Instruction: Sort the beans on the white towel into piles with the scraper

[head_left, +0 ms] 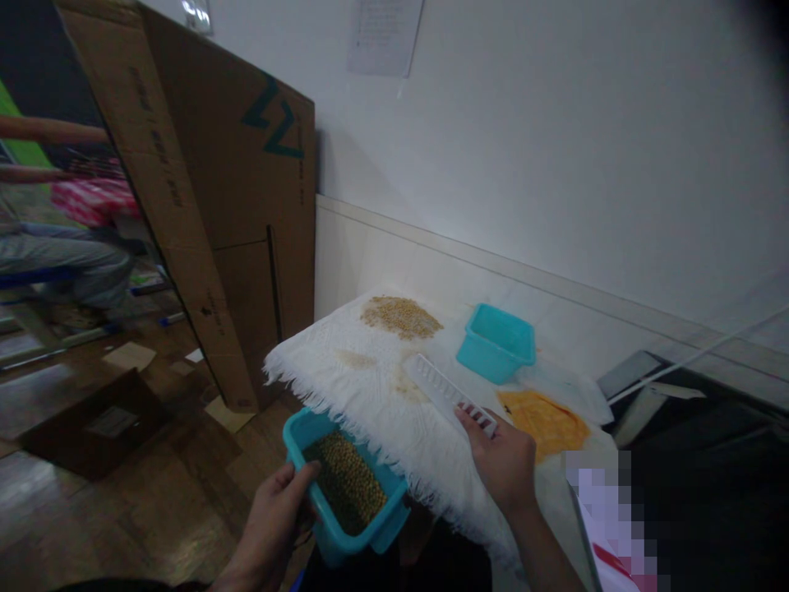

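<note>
My left hand (283, 501) grips the near-left rim of a teal plastic bin (294, 436), its thumb over the edge. Yellow beans (354, 475) lie in this bin beside small dark-green grains (326, 485). The bin sits tilted just below the fringed edge of a white cloth (363, 403). In my right hand (505, 460) is a long white plastic strip (440, 382) with a row of slots, its far end low over the cloth. Beyond it, a spread of yellow beans (403, 316) lies on the cloth, near pale, powdery patches.
A second teal bin (496, 370) stands at the back right, with an orange-yellow cloth (546, 421) nearby. A tall cardboard box (240, 181) rises at the left, against the white wall (542, 131). Part of another person (67, 255) shows at far left.
</note>
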Demonstrator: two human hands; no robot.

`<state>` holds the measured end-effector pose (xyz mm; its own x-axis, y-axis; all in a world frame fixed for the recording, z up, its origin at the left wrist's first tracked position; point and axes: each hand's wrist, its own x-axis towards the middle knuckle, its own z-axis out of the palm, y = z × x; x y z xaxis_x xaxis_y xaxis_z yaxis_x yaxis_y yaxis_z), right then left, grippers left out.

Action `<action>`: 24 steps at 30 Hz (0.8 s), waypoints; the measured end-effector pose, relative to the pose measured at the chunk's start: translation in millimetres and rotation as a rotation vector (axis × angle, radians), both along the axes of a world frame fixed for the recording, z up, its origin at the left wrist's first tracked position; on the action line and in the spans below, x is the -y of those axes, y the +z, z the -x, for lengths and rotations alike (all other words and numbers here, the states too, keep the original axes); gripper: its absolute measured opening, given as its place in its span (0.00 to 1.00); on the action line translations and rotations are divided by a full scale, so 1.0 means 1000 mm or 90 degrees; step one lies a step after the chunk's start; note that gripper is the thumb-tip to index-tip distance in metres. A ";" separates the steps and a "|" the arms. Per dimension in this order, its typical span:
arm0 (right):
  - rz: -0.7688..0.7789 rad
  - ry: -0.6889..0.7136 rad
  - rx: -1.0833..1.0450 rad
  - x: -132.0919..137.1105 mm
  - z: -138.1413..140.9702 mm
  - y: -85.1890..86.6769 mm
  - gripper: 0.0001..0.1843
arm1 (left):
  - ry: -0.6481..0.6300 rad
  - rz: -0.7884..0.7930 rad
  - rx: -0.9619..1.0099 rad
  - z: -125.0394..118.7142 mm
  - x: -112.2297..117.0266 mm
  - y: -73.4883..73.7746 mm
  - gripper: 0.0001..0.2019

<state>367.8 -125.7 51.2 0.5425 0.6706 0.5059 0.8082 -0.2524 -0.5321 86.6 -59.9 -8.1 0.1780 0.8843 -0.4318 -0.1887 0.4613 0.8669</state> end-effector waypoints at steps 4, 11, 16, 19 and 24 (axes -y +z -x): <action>0.005 0.021 -0.019 -0.001 0.002 0.000 0.28 | -0.003 0.006 -0.009 -0.001 0.000 0.003 0.15; -0.002 0.069 -0.053 0.001 0.013 0.006 0.24 | 0.001 0.003 -0.009 -0.002 -0.001 0.005 0.17; -0.025 0.084 -0.056 0.002 0.017 0.007 0.23 | -0.003 0.010 -0.010 -0.001 0.000 0.004 0.16; -0.017 0.102 -0.059 0.002 0.019 0.006 0.23 | 0.008 0.007 -0.016 -0.001 0.000 0.001 0.17; -0.023 0.113 -0.074 0.003 0.021 0.006 0.22 | 0.003 -0.001 -0.013 -0.002 -0.001 0.000 0.17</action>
<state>347.1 -128.3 56.9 0.4734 0.7436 0.4721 0.7713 -0.0911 -0.6299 88.4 -58.6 -7.8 0.1646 0.8858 -0.4339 -0.1732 0.4591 0.8713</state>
